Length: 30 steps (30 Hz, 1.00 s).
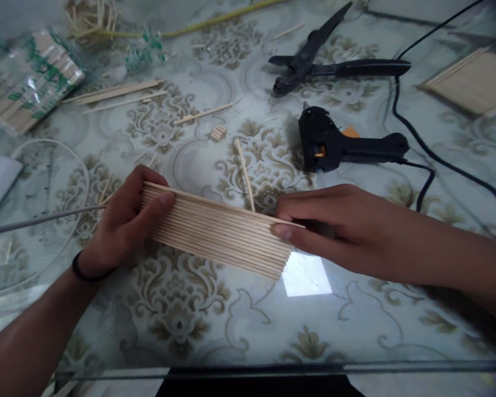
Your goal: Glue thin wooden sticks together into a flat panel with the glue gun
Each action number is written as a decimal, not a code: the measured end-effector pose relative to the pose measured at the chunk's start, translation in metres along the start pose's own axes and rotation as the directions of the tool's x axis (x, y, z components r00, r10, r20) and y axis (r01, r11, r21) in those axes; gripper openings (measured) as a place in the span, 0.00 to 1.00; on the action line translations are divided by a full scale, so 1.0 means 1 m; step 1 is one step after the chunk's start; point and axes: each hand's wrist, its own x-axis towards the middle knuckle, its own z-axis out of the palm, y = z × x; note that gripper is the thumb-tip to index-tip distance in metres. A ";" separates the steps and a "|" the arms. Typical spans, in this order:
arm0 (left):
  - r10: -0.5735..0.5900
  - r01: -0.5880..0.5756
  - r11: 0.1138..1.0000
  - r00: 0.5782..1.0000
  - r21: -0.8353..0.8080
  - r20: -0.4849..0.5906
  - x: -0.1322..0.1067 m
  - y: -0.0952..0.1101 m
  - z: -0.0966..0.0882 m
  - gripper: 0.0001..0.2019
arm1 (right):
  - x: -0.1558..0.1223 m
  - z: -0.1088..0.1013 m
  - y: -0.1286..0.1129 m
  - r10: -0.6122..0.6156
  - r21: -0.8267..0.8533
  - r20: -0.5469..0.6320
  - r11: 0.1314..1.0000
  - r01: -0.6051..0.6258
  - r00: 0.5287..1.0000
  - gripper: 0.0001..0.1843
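A flat panel of thin wooden sticks [219, 231] laid side by side sits just above the glass table top. My left hand [126, 220] grips its left end, fingers curled over the top sticks. My right hand [334, 229] holds the right end, fingers stretched along the edge and pinching it. One loose stick [245, 173] stands up behind the panel, leaning on it.
A black glue gun [347, 144] with its cord lies beyond my right hand. Black cutters [314, 58] lie further back. Loose sticks [119, 92] and a plastic packet of sticks [28, 82] are at the back left. A wooden panel [471, 82] rests at the far right.
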 end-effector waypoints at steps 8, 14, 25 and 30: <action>0.008 -0.008 1.000 1.000 -0.020 -0.002 0.001 0.002 0.002 0.08 | 0.000 -0.001 0.000 0.032 -0.012 0.020 0.999 -0.031 0.999 0.28; 0.173 -0.176 0.983 0.983 -0.050 -0.054 0.005 -0.012 0.002 0.11 | 0.000 0.000 -0.001 0.010 -0.047 -0.004 0.999 -0.011 1.000 0.29; 0.214 -0.220 0.974 0.973 -0.063 -0.092 0.008 -0.014 0.005 0.08 | 0.001 -0.003 -0.004 -0.077 -0.121 -0.045 0.990 0.071 0.996 0.27; 0.230 -0.235 0.971 0.968 -0.038 -0.102 0.009 -0.014 0.004 0.11 | -0.002 -0.003 -0.001 -0.070 -0.150 -0.032 0.987 0.065 0.997 0.27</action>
